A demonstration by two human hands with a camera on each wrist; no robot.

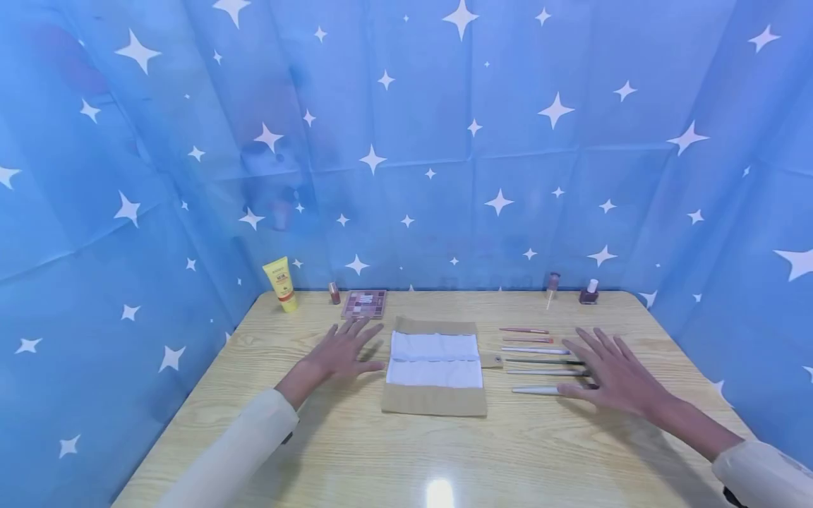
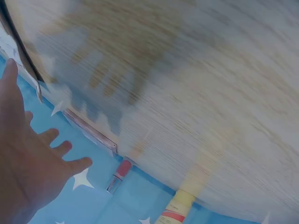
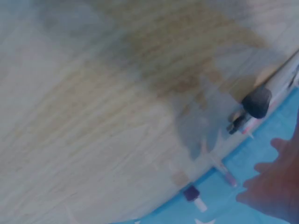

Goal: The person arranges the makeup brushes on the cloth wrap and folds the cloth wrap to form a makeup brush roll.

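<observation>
In the middle of the table lies an unrolled beige brush roll (image 1: 435, 403) with white inner pockets and a small strap on its right side. My left hand (image 1: 343, 353) hovers beside the roll's left edge, fingers spread and holding nothing. To the right of the roll several makeup brushes (image 1: 536, 351) lie in a row, handles toward the roll. My right hand (image 1: 612, 374), fingers spread, is over the brush heads and hides some of them. The right wrist view shows a dark brush head (image 3: 257, 101) with the right hand's fingers apart from it.
Along the back edge stand a yellow squeeze tube (image 1: 281, 283), a small red lipstick-like tube (image 1: 334, 293), an eyeshadow palette (image 1: 364, 304), a slim clear tube with a dark cap (image 1: 552, 286) and a dark nail polish bottle (image 1: 589, 293). A blue star-patterned curtain (image 1: 419, 197) encloses the table (image 1: 330, 451).
</observation>
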